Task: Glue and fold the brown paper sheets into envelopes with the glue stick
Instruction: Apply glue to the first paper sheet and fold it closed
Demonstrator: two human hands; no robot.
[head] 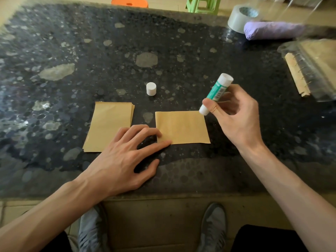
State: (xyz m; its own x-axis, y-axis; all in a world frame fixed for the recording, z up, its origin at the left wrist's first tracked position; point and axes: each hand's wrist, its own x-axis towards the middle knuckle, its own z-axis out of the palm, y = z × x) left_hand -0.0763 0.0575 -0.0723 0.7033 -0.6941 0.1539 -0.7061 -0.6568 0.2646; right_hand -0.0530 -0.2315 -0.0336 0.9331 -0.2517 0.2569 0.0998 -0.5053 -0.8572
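A stack of brown paper sheets and one thin brown paper sheet lie nearer us than the small white round cap. The sheet looks light and slidy, so flat fingers of our left hand pin its corner. Our right hand grips the green-and-white glue stick.

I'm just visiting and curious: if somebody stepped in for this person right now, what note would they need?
Left hand: open, fingertips pressing the near-left corner of the single sheet onto the table.
Right hand: grips the uncapped glue stick, lower end by the sheet's far-right corner.
Cap stands beyond the sheets; stack lies left.
Done: cap off, sheet laid out, no glue visible yet.
Left: glue, fold, then the stack.
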